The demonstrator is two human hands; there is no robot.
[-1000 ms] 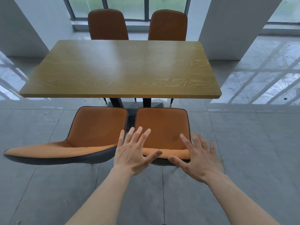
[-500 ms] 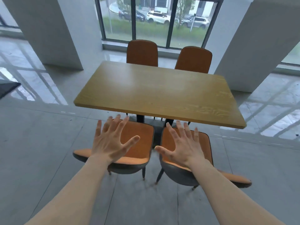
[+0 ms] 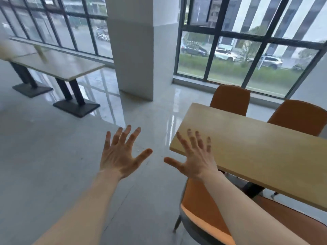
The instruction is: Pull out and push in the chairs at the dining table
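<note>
The wooden dining table [image 3: 256, 152] fills the right side of the head view. An orange chair [image 3: 200, 209] stands at its near side, partly hidden by my right forearm, with a second orange chair [image 3: 297, 220] beside it at the bottom right. Two more orange chairs stand at the far side, one on the left [image 3: 230, 100] and one on the right [image 3: 300, 117]. My left hand [image 3: 122, 154] hovers over bare floor with fingers spread, holding nothing. My right hand [image 3: 194, 156] is spread in front of the table's near left corner, touching nothing that I can see.
A white pillar [image 3: 134, 46] rises behind the hands. Another table [image 3: 58, 64] on black pedestal bases [image 3: 76, 106] stands at the far left. Large windows [image 3: 247, 50] line the back wall. Grey tiled floor [image 3: 44, 165] spreads to the left.
My view has swung left and upward, so the dining table and chairs slid to the right. Both hands stay spread and have lifted away from the near chair backs.
</note>
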